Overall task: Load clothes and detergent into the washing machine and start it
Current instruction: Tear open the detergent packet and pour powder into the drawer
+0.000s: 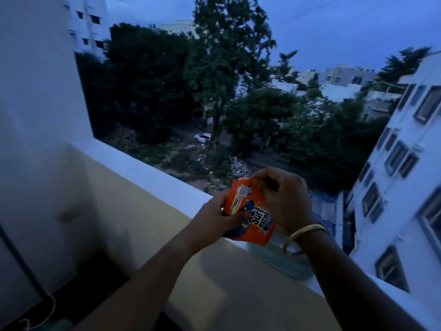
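Orange plastic: Surf Excel detergent sachet [248, 211], held up in front of the chest, above the inner edge of the balcony parapet [148, 173], tilted with its top corner toward the open air.
Head view, left hand [214, 217]: clenched around the lower left side of the sachet, thumb pressed across the printed face.
Head view, right hand [279, 199]: grip pinched on the upper right edge of the sachet, fingers curled over the top corner, apparently set to tear it; gold bangle [303, 234] on that wrist.
Head view, ledge: round pale green object [281, 261] lying flat on the parapet top under the right wrist, possibly a lid or mat; cannot tell which.
Head view, surroundings: dusk light, trees and a white car [202, 137] far below, apartment block [405, 163] to the right; washing machine not in view, clothes not in view.
Risk, spill: a sudden tear likely to burst the seam and scatter powder over the ledge or over the edge, since the sachet sits right above the drop.
Risk, drop: sachet slipping from either hand would probably fall outward and be lost.
Risk, light: dim light makes the tear notch hard to find; a crooked rip likely.
Risk, ledge object: right forearm close above it; a nudge could push it off.
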A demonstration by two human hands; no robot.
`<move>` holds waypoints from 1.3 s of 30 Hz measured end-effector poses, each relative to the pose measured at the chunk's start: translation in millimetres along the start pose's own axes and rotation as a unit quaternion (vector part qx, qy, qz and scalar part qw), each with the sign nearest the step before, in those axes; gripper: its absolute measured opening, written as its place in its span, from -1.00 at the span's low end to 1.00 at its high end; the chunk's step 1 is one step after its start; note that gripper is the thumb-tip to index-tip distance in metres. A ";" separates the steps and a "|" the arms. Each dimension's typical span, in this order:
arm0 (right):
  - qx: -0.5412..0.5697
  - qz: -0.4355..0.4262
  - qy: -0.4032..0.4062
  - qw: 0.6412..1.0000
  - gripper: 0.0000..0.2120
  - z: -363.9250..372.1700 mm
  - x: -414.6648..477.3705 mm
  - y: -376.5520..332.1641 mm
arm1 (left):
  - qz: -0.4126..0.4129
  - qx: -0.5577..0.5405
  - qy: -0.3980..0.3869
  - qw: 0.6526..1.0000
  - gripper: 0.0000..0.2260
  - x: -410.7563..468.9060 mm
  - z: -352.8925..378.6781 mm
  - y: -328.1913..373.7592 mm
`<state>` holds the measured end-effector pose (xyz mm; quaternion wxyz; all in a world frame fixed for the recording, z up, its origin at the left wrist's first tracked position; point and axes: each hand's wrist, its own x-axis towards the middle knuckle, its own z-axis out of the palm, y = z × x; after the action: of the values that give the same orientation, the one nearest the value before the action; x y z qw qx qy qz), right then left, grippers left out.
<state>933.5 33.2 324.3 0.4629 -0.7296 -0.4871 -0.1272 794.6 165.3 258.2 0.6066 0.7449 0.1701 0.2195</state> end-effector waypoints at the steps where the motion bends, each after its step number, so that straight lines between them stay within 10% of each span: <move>1: -0.010 0.009 0.008 1.000 -0.81 -6.3 1.0 11.5 | 0.006 0.009 0.001 1.000 -0.58 11.7 9.6 -0.2; 12: -0.158 0.079 0.004 0.984 -0.85 -33.3 2.4 101.6 | 0.054 0.201 0.000 0.978 -0.72 102.1 83.0 -10.8; 39: -0.205 0.097 -0.145 0.963 -0.82 -27.0 -95.1 98.8 | 0.093 0.260 -0.023 0.961 -0.92 28.4 85.5 -28.6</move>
<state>975.6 -54.4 223.9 0.2382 -0.8631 -0.4396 -0.0716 864.6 115.0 219.4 0.3728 0.8942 0.1376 0.2060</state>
